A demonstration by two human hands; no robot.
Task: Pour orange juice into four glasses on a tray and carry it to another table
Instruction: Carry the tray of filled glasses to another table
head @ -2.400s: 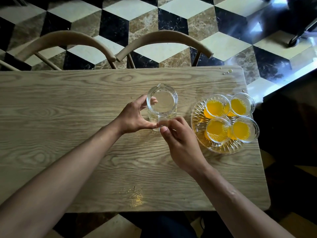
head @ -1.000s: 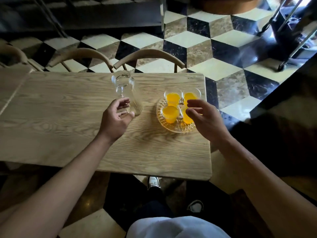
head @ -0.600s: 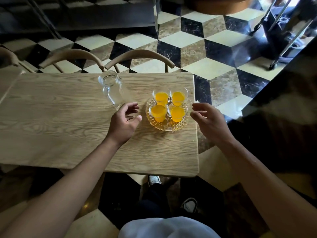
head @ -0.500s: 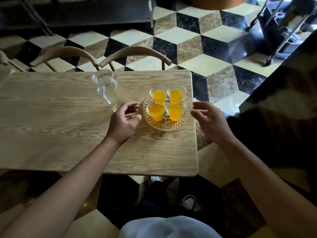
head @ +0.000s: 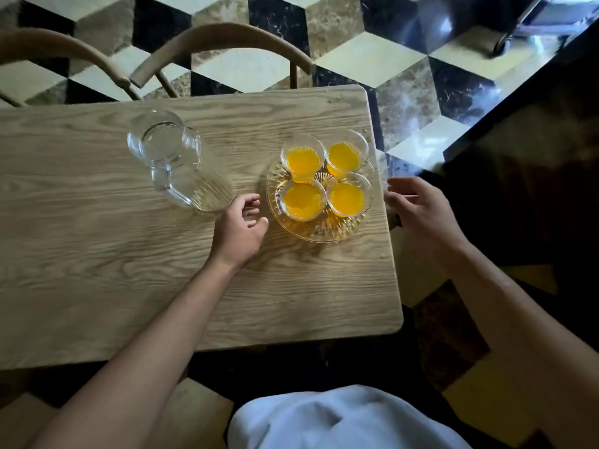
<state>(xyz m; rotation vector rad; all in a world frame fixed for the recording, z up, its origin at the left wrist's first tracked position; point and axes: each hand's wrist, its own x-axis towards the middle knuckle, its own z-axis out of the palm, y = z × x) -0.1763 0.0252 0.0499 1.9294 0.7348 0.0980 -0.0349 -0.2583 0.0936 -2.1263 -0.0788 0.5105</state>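
Observation:
A round cut-glass tray (head: 324, 230) sits near the right end of the wooden table (head: 97, 254). On it stand several small glasses (head: 303, 199) filled with orange juice. An empty clear glass jug (head: 176, 163) stands upright to the tray's left. My left hand (head: 238, 228) hovers just left of the tray with fingers loosely curled, holding nothing. My right hand (head: 418, 209) is just past the table's right edge, beside the tray, fingers loosely curled and empty. Neither hand touches the tray.
Two curved wooden chair backs (head: 223, 37) stand along the table's far side. A black, white and brown tiled floor (head: 405, 79) lies beyond and to the right. A dark surface (head: 534, 157) fills the right side. A wheeled metal stand (head: 525, 24) is at top right.
I let go of the jug and stood up. Both hands moved to either side of the tray; the view has since tilted down and closer over the table.

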